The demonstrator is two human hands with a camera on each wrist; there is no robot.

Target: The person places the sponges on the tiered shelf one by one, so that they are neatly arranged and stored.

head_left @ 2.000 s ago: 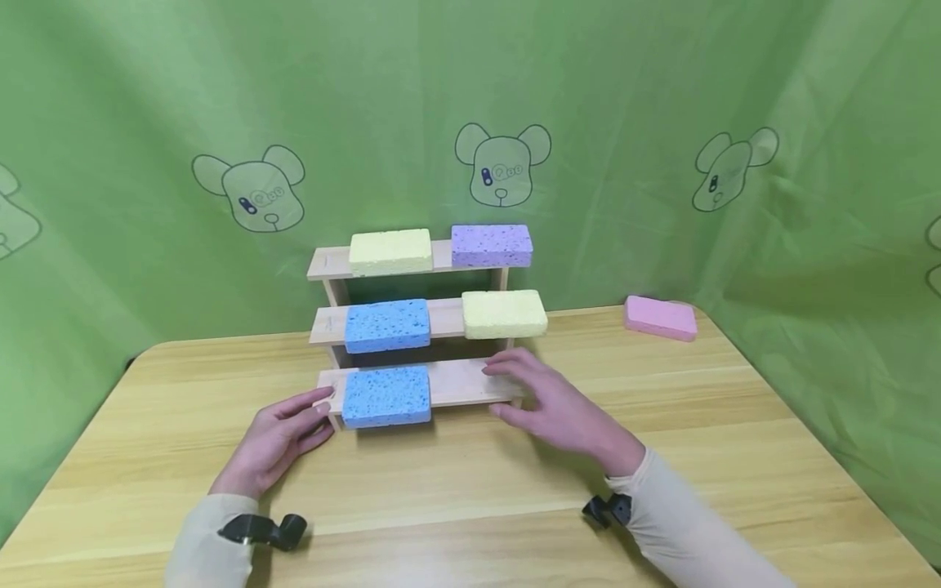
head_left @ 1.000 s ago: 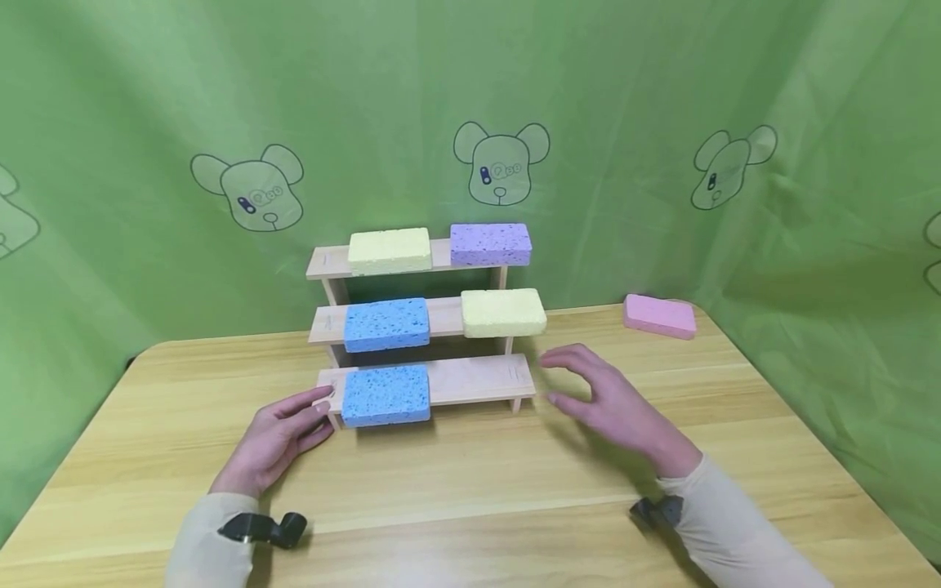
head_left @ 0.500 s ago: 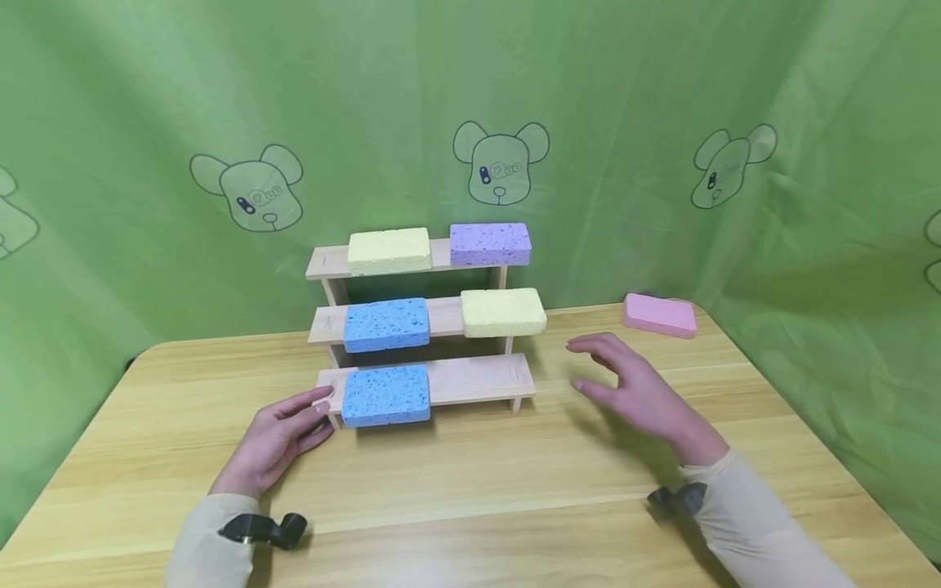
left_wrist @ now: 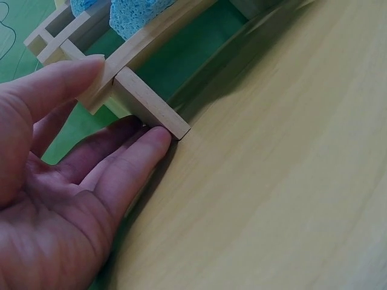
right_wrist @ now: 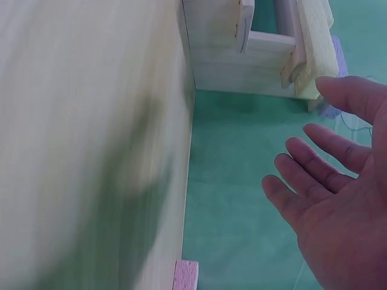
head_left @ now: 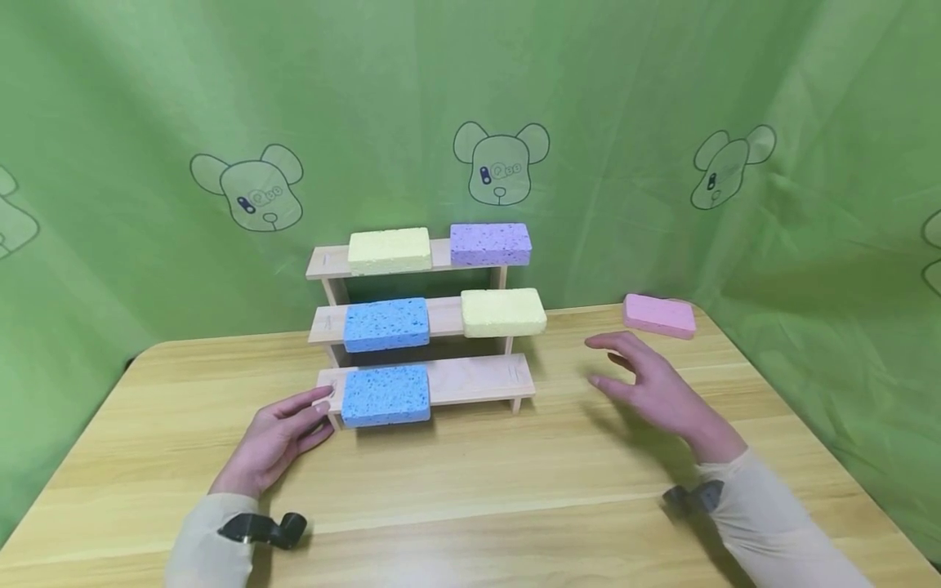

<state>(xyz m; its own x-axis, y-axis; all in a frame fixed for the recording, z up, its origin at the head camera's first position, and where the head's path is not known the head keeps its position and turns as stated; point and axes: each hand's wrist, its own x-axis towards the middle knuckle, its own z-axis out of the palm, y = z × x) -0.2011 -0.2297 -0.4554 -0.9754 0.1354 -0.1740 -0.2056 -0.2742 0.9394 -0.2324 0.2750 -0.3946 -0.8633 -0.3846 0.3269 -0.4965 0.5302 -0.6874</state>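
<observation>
A three-tier wooden display rack [head_left: 479,380] stands on the table in the head view. My left hand [head_left: 275,441] holds the left end of its bottom step; in the left wrist view the thumb lies on the board's edge and the fingertips touch the leg [left_wrist: 150,104]. A blue sponge [head_left: 385,396] lies on the bottom step's left half. The middle step bears another blue sponge [head_left: 386,325] and a yellow sponge [head_left: 503,313]. On the top step lie a yellow sponge [head_left: 390,251] and a purple sponge [head_left: 490,244]. My right hand [head_left: 657,396], fingers spread, holds nothing above the table.
A pink sponge [head_left: 659,316] lies on the table [head_left: 456,506] near its back right corner, beyond my right hand. Green curtains [head_left: 588,98] with bear-head drawings hang behind and at the sides.
My right hand has left the right end of the bottom step and moved right, towards the pink sponge. My left hand, the rack and the sponges have stayed put.
</observation>
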